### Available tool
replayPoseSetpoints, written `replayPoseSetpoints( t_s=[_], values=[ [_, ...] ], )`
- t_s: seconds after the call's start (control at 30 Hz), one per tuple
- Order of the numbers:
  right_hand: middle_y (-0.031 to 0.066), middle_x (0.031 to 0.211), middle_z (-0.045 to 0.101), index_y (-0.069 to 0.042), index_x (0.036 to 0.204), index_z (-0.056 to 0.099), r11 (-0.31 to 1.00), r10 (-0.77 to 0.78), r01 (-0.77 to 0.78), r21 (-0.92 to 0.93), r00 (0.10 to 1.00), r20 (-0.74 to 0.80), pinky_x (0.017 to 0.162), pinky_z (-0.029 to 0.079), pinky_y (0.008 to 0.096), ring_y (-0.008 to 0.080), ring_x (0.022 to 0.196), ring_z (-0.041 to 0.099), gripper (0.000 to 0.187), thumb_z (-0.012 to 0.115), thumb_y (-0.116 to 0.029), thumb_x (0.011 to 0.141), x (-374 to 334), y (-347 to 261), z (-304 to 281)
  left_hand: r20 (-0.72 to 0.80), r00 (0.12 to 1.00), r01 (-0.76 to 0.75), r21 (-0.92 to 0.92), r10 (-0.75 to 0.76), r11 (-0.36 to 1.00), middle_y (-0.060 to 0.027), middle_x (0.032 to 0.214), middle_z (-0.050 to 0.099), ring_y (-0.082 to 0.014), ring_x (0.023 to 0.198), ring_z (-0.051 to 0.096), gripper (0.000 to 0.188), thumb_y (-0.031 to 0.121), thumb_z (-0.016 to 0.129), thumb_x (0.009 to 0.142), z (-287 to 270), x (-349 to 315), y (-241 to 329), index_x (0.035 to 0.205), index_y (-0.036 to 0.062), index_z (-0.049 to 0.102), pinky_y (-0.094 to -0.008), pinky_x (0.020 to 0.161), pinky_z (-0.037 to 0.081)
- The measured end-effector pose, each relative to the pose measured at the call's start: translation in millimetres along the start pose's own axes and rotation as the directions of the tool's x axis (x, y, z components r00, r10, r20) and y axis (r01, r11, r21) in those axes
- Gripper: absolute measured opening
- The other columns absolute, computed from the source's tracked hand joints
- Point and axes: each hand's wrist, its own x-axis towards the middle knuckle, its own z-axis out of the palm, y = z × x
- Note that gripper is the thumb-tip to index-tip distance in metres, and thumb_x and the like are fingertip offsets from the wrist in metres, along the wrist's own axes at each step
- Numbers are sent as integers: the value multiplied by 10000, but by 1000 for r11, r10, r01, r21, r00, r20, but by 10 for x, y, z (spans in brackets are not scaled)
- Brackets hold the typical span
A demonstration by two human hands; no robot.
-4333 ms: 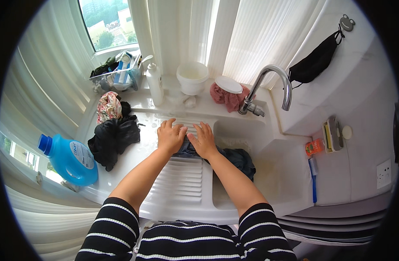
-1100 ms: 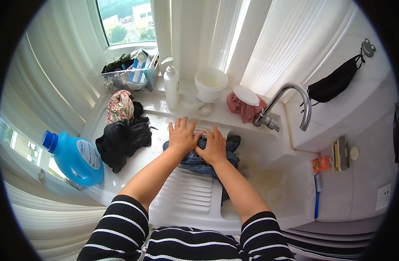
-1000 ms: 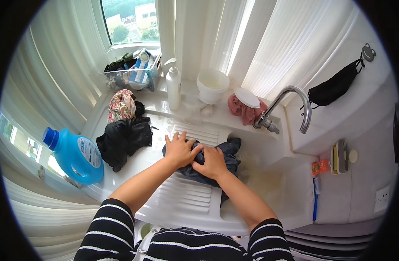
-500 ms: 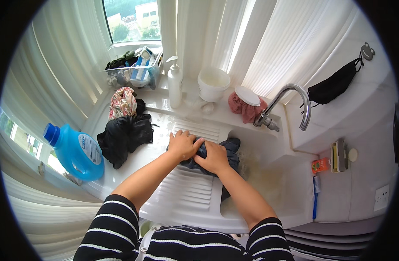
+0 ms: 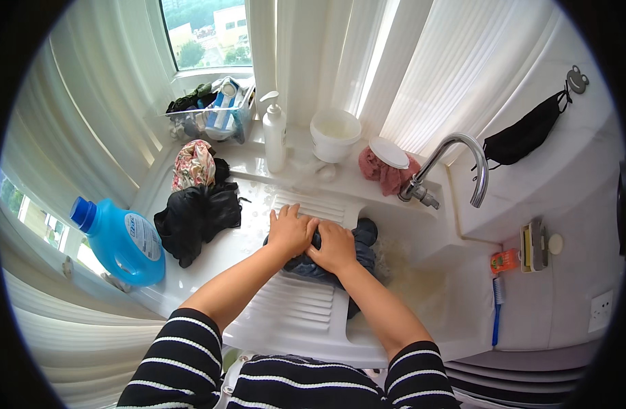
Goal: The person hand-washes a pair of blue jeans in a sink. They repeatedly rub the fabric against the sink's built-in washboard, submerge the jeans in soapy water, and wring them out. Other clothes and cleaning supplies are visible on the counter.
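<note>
A wet, dark blue garment (image 5: 311, 268) lies bunched across the ribbed washboard of the white sink, its right end hanging over the basin. My left hand (image 5: 290, 233) rests palm-down on it, fingers spread toward the far ribs. Close beside, my right hand (image 5: 332, 248) is closed over the cloth, its thumb meeting the left hand. Both palms hide part of the garment. Cloudy, sudsy water (image 5: 416, 290) fills the basin to the right.
Left of the board lie black clothes (image 5: 198, 217), a floral cloth (image 5: 194, 165) and a blue detergent bottle (image 5: 125, 242). Behind stand a pump bottle (image 5: 274, 136), a white tub (image 5: 335, 136) and a pink cloth (image 5: 388, 174). A curved faucet (image 5: 480, 174) overhangs the basin. A blue brush (image 5: 496, 317) lies right.
My left hand has shifted slightly nearer and to the right over the garment. The right hand stays in almost the same spot, and a bit of dark cloth now shows left of the left hand.
</note>
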Motion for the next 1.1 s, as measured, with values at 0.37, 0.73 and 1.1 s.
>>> replayPoseSetpoints(
  t_s=[0.37, 0.73, 1.1],
  values=[
    [109, 1022, 604, -60, 1166, 534, 966, -152, 98, -239, 963, -220, 830, 416, 433, 305, 968, 573, 511, 732, -308, 766, -8, 164, 25, 64, 998, -5, -219, 19, 976, -124, 906, 645, -343, 923, 563, 331, 363, 585, 927, -51, 194, -23, 799, 66, 659, -473, 837, 421],
    [28, 786, 535, -132, 773, 512, 700, -704, 680, -218, 708, -57, 688, 397, 379, 232, 763, 555, 418, 825, -372, 636, -957, 26, 21, -104, 879, -470, -351, 465, 810, -68, 827, 560, -269, 848, 536, 283, 347, 692, 806, -596, -1035, 130, 717, 118, 552, -445, 801, 368],
    [162, 1322, 500, -166, 1362, 491, 982, -164, 165, -95, 986, 16, 1004, 313, 656, 339, 1247, 461, 676, 655, -487, 790, -536, 40, -61, 211, 972, -55, -239, 107, 969, -197, 1284, 557, -411, 1245, 444, 615, 587, 549, 884, -357, -451, 115, 1201, 66, 629, -667, 1035, 258]
  ],
)
